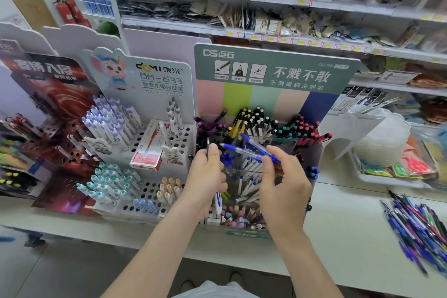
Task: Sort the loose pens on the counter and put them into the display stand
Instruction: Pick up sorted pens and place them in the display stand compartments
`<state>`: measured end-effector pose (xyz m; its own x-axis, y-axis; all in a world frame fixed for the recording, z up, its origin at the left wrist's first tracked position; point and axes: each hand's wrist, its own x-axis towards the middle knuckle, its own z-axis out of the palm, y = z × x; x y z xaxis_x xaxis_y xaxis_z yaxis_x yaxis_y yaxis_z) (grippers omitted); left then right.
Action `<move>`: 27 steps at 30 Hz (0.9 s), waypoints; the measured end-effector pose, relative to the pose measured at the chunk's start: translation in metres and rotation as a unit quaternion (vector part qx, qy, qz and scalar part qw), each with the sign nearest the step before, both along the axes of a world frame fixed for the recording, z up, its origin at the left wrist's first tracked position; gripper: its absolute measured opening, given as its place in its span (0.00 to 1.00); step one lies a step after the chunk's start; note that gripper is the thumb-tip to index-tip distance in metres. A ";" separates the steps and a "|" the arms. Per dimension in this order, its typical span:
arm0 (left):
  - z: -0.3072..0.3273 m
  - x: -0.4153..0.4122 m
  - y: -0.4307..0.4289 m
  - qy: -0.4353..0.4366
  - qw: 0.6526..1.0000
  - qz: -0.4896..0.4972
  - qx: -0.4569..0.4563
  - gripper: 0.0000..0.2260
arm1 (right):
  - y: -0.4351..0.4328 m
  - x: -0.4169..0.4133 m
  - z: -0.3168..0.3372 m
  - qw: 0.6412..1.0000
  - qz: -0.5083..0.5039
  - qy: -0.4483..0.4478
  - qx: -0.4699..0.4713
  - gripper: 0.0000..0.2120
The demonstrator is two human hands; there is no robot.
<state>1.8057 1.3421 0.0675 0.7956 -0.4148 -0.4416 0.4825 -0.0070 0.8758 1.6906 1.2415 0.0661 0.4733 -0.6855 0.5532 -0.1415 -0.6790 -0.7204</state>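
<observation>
1. Blue pens (244,151), two with clear barrels, are pinched between the thumb and fingers of the right hand (283,184). They are above the middle of the DS display stand (273,70), crossed a little and pointing to the far left.
2. The left hand (208,176) is just beside it, on the left. Its fingers are curled round a dark pen (207,146), whose end shows next to the thumb. The hands are near each other, but I do not see them touch.
3. I judge that the step in hand is to put the blue pens with their own kind. Blue-capped pens (227,159) stand in a section of the stand just right of the left hand. It looks like the correct place, but the blur makes this uncertain.
4. To do it well, first bring the two pens parallel, with the ends turned like their neighbours. Then lower them upright, so that no tip catches a divider.
5. The left hand should keep away from that opening.
6. Many loose pens (418,227) lie on the white counter (343,220) at the near right, so much of the sorting remains. Taking one colour at a time would probably be easier.
</observation>
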 end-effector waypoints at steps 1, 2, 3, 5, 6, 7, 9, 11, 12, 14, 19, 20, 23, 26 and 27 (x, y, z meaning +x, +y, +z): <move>-0.001 0.004 0.001 -0.005 1.000 0.008 0.008 0.18 | -0.004 -0.002 0.000 1.000 -0.002 0.002 -0.020 0.10; -0.001 0.007 0.001 -0.014 1.000 0.009 0.018 0.15 | -0.007 -0.003 0.000 0.999 0.003 0.008 -0.046 0.10; 0.000 0.009 0.002 -0.030 0.999 0.005 0.034 0.11 | -0.010 -0.004 0.000 0.997 0.013 0.020 -0.077 0.10; 0.001 0.014 0.005 -0.095 0.991 -0.008 0.094 0.06 | -0.013 -0.005 -0.001 0.988 0.033 0.056 -0.141 0.11; 0.002 0.016 0.007 -0.145 0.980 -0.018 0.138 0.09 | -0.015 -0.006 -0.001 0.983 0.042 0.072 -0.161 0.11; 0.002 0.018 0.009 -0.195 0.964 -0.032 0.180 0.13 | -0.017 -0.007 0.000 0.980 0.050 0.081 -0.174 0.11; 0.001 0.022 0.011 -0.278 0.924 -0.074 0.253 0.18 | -0.023 -0.008 0.002 0.976 0.059 0.081 -0.194 0.11; -0.002 0.024 0.012 -0.336 0.886 -0.109 0.300 0.19 | -0.029 -0.010 0.007 0.970 0.074 0.078 -0.218 0.11; -0.005 0.024 0.012 -0.358 0.872 -0.114 0.314 0.18 | -0.032 -0.010 0.007 0.966 0.089 0.086 -0.228 0.11; -0.010 0.022 0.012 -0.391 0.855 -0.106 0.324 0.15 | -0.034 -0.009 -0.002 0.955 0.125 0.127 -0.236 0.11; -0.017 0.019 0.004 -0.409 0.850 -0.075 0.322 0.09 | -0.043 0.015 -0.025 0.909 0.204 0.249 -0.265 0.08; -0.017 0.020 0.002 -0.414 0.848 -0.072 0.322 0.08 | -0.045 0.023 -0.026 0.887 0.216 0.280 -0.295 0.08; -0.017 0.021 -0.005 -0.435 0.845 -0.067 0.305 0.08 | -0.044 0.047 -0.026 0.850 0.205 0.354 -0.332 0.12; -0.018 0.021 -0.008 -0.444 0.846 -0.055 0.290 0.09 | -0.042 0.063 -0.018 0.929 0.118 0.294 -0.191 0.05; -0.018 0.021 -0.008 -0.443 0.847 -0.052 0.289 0.09 | -0.042 0.066 -0.018 0.940 0.102 0.287 -0.157 0.06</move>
<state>1.8268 1.3338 0.0493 0.8929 -0.4220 0.1570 -0.3928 -0.5597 0.7297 1.7570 1.1993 0.0481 0.8591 -0.3939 0.3268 -0.2892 -0.9004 -0.3250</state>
